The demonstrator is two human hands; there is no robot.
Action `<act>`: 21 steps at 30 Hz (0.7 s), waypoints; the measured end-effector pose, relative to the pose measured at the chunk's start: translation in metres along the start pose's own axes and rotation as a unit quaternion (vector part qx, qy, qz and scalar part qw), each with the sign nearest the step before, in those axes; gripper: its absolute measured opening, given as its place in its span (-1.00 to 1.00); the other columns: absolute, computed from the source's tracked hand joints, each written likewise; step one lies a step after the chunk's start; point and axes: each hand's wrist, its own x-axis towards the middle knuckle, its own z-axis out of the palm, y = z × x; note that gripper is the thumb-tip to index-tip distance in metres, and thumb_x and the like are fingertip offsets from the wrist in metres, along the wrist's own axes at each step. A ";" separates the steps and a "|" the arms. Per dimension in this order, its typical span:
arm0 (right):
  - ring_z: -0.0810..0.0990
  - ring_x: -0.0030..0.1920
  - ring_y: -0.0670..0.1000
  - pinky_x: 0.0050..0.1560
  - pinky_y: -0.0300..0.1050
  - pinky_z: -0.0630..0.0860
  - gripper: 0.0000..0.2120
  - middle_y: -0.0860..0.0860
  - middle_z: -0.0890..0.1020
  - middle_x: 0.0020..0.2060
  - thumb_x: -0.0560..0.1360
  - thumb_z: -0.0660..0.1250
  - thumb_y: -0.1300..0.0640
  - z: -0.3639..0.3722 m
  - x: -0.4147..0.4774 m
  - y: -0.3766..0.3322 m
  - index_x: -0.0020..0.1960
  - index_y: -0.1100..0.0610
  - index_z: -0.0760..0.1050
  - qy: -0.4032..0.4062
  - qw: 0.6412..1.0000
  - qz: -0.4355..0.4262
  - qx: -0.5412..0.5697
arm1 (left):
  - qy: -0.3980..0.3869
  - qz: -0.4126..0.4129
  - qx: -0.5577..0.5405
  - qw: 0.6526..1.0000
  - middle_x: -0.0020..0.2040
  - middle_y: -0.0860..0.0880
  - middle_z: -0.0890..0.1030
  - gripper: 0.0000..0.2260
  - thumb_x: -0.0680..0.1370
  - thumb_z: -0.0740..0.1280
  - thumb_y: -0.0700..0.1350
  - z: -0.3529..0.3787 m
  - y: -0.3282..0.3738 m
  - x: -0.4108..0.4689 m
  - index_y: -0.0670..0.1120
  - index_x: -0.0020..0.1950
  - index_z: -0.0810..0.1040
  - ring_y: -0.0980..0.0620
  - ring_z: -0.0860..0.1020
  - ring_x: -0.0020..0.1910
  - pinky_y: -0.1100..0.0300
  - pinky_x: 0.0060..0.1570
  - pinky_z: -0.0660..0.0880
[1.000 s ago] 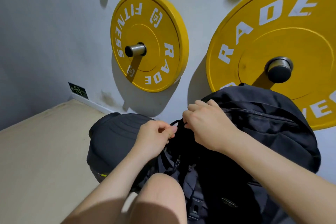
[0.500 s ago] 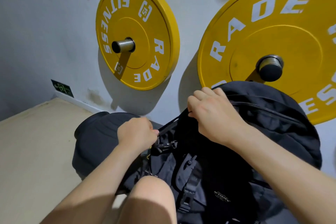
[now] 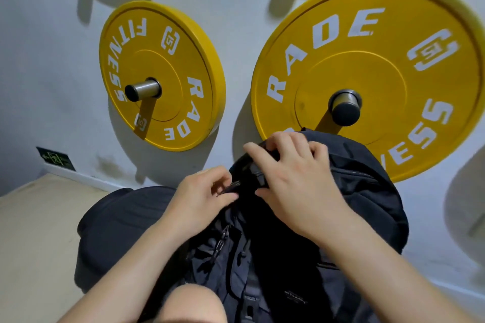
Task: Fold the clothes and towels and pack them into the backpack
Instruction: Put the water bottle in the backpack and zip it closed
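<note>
Two yellow weight plates are hung on pegs on the pale wall (image 3: 39,60), the larger plate (image 3: 367,60) to the right and the smaller plate (image 3: 162,60) to the left. Below the larger plate the black backpack (image 3: 367,204) is stood upright, near the wall and directly in front of the person, its long axis running from the bare knee at the bottom edge up towards the plate. It looks full and rounded, of dark matte cloth, with straps and buckles hanging down its near side; whether the main opening is closed cannot be told, and no loose clothes or towels are seen. A dark round cushion (image 3: 118,223) is placed just beside it on the left, on the beige floor (image 3: 31,244). The right hand (image 3: 296,186) is laid over the top of the backpack, its fingers (image 3: 262,155) curled round the upper rim and gripping it. The left hand (image 3: 202,196) is nearer to the seam, where a small dark tab (image 3: 231,187) is pinched between its bent fingers (image 3: 217,178), probably a zip pull. The tab lies between both hands, so a pull along the top edge is judged to be needed next.
</note>
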 end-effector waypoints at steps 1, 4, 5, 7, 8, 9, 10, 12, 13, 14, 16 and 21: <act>0.41 0.15 0.18 -0.05 0.07 0.29 -0.29 0.06 0.43 0.11 0.26 0.50 -0.10 -0.008 -0.007 0.013 0.35 -0.06 0.32 -0.035 0.998 0.050 -0.017 | 0.000 0.000 0.001 1.000 -0.32 0.05 0.46 -0.73 0.40 0.50 -0.08 -0.001 -0.006 0.000 0.06 -0.20 0.38 0.09 0.41 -0.31 0.20 -0.25 0.39; 0.37 0.19 0.13 -0.02 0.03 0.35 -0.32 0.00 0.38 0.12 0.36 0.44 -0.20 -0.024 -0.022 0.043 0.37 -0.10 0.22 -0.151 0.980 0.130 0.015 | -0.025 -0.051 -0.032 0.998 -0.38 0.05 0.37 -0.68 0.41 0.48 -0.17 -0.004 -0.010 0.001 0.10 -0.15 0.36 0.13 0.34 -0.40 0.31 -0.33 0.31; 0.38 0.17 0.09 -0.04 0.00 0.36 -0.40 -0.04 0.38 0.08 0.40 0.42 -0.18 -0.023 -0.024 0.049 0.33 -0.10 0.25 -0.163 0.978 0.119 0.046 | -0.024 -0.063 -0.041 0.997 -0.39 0.06 0.36 -0.68 0.41 0.48 -0.22 -0.004 -0.011 0.002 0.08 -0.18 0.36 0.15 0.33 -0.41 0.34 -0.34 0.30; 0.42 0.09 0.04 -0.12 -0.04 0.38 -0.58 -0.11 0.40 -0.04 0.41 0.45 -0.05 -0.021 -0.027 0.060 0.19 -0.10 0.37 -0.149 0.975 0.076 0.146 | 0.005 -0.065 -0.019 0.998 -0.42 0.07 0.32 -0.62 0.36 0.43 -0.34 -0.002 -0.014 0.002 0.02 -0.32 0.28 0.12 0.27 -0.42 0.31 -0.40 0.23; 0.45 0.02 0.05 -0.15 -0.02 0.41 -0.68 -0.12 0.42 -0.11 0.41 0.46 0.05 -0.019 -0.027 0.066 0.09 -0.09 0.42 -0.127 0.970 0.060 0.198 | 0.030 -0.045 0.008 0.999 -0.42 0.04 0.29 -0.61 0.31 0.35 -0.38 -0.003 -0.016 0.000 0.00 -0.35 0.20 0.08 0.21 -0.41 0.22 -0.41 0.18; 0.46 -0.05 0.08 -0.20 0.02 0.44 -0.76 -0.09 0.43 -0.17 0.40 0.44 0.16 -0.018 -0.027 0.071 -0.01 -0.05 0.45 -0.089 0.969 0.051 0.225 | 0.058 -0.023 0.027 0.998 -0.40 -0.01 0.26 -0.64 0.24 0.26 -0.38 -0.004 -0.018 -0.003 0.00 -0.36 0.14 0.06 0.16 -0.39 0.17 -0.41 0.11; 0.46 -0.13 0.12 -0.28 0.05 0.45 -0.80 -0.04 0.43 -0.21 0.38 0.38 0.25 -0.014 -0.027 0.073 -0.10 0.02 0.46 -0.031 0.973 0.044 0.226 | 0.091 -0.011 0.030 0.995 -0.40 -0.03 0.22 -0.67 0.17 0.18 -0.35 -0.004 -0.021 -0.007 0.01 -0.36 0.09 0.04 0.13 -0.38 0.16 -0.40 0.05; 0.42 -0.25 0.17 -0.44 0.02 0.40 -0.90 0.05 0.42 -0.26 0.34 0.25 0.28 -0.006 -0.028 0.066 -0.18 0.14 0.47 0.067 0.978 0.055 0.192 | 0.154 -0.037 -0.002 0.987 -0.41 0.00 0.14 -0.69 0.12 0.11 -0.32 0.002 -0.024 -0.017 0.01 -0.35 0.06 0.04 0.07 -0.37 0.15 -0.37 -0.02; 0.42 -0.27 0.18 -0.49 0.00 0.37 -0.89 0.07 0.41 -0.26 0.35 0.21 0.25 -0.001 -0.030 0.060 -0.16 0.16 0.48 0.091 0.978 0.062 0.175 | 0.175 -0.075 -0.023 0.981 -0.40 0.02 0.12 -0.69 0.14 0.10 -0.35 0.007 -0.026 -0.019 -0.01 -0.35 0.07 0.05 0.07 -0.36 0.15 -0.36 -0.01; 0.42 -0.26 0.17 -0.49 -0.02 0.37 -0.85 0.06 0.40 -0.23 0.36 0.20 0.21 0.006 -0.033 0.055 -0.11 0.14 0.49 0.098 0.978 0.064 0.171 | 0.180 -0.125 -0.039 0.975 -0.39 0.02 0.14 -0.69 0.18 0.11 -0.41 0.013 -0.028 -0.020 -0.03 -0.35 0.09 0.05 0.10 -0.37 0.14 -0.35 0.06; 0.46 -0.14 0.11 -0.32 -0.06 0.44 -0.72 0.00 0.37 -0.09 0.39 0.27 0.06 0.014 -0.041 0.057 0.10 0.00 0.48 0.053 0.976 0.068 0.200 | 0.142 -0.229 -0.095 0.958 -0.38 -0.02 0.22 -0.66 0.29 0.13 -0.50 0.017 -0.032 -0.015 -0.03 -0.31 0.25 0.01 0.27 -0.43 0.08 -0.37 0.28; 0.31 0.37 -0.11 0.33 -0.09 0.26 -0.35 -0.13 0.37 0.34 0.38 0.19 -0.47 0.004 -0.064 0.104 0.39 -0.23 0.30 -0.051 0.819 0.306 0.483 | -0.065 -0.268 -0.255 0.927 -0.19 0.00 0.48 -0.58 0.35 0.43 -0.28 -0.031 -0.040 -0.017 -0.05 0.18 0.49 0.10 0.41 -0.33 0.23 -0.27 0.34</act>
